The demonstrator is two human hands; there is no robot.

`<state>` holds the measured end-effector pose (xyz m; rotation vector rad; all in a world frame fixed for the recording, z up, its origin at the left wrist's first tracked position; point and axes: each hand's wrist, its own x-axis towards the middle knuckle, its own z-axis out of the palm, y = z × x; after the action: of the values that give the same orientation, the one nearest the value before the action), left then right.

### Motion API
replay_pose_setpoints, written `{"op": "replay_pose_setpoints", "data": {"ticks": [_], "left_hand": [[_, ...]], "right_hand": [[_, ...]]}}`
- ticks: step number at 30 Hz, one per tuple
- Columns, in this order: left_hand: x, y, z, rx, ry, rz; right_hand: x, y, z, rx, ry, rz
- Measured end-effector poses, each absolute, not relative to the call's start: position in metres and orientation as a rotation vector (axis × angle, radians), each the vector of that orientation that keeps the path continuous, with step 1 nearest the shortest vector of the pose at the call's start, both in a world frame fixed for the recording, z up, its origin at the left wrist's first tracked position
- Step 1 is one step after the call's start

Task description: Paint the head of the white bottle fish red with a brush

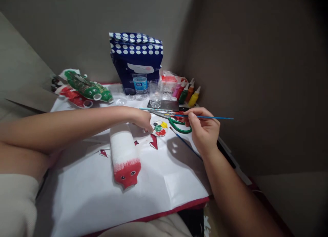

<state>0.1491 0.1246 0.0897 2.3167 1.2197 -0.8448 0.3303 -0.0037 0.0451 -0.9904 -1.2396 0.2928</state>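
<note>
My right hand (205,129) pinches a thin blue paintbrush (212,117), its tip end pointing left above the scissors. My left hand (143,120) touches the left edge of a small flower-shaped palette (160,128) with green, yellow, red and dark paint. Below my left forearm a white bottle-shaped piece (124,146) lies on the white-covered table; its near end is painted red with two eyes and a snout. A second blue brush (184,141) lies right of the palette. Green-handled scissors (180,127) rest between the palette and my right hand.
Painted green fish shapes (84,88) and a red one (74,96) lie back left. A dark blue bag (138,64) stands behind a labelled cup (140,84) and a clear cup (155,95). Paint bottles (184,95) stand back right. Red scraps (153,141) lie on the white table cover (102,196).
</note>
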Motion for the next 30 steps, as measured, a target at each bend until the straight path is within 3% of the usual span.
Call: {"op": "replay_pose_setpoints", "data": {"ticks": [30], "left_hand": [[0.161,0.149,0.084,2.348,1.277,-0.744]], "right_hand": [[0.328,-0.005,0.046,-1.004,-1.231,0.321]]}}
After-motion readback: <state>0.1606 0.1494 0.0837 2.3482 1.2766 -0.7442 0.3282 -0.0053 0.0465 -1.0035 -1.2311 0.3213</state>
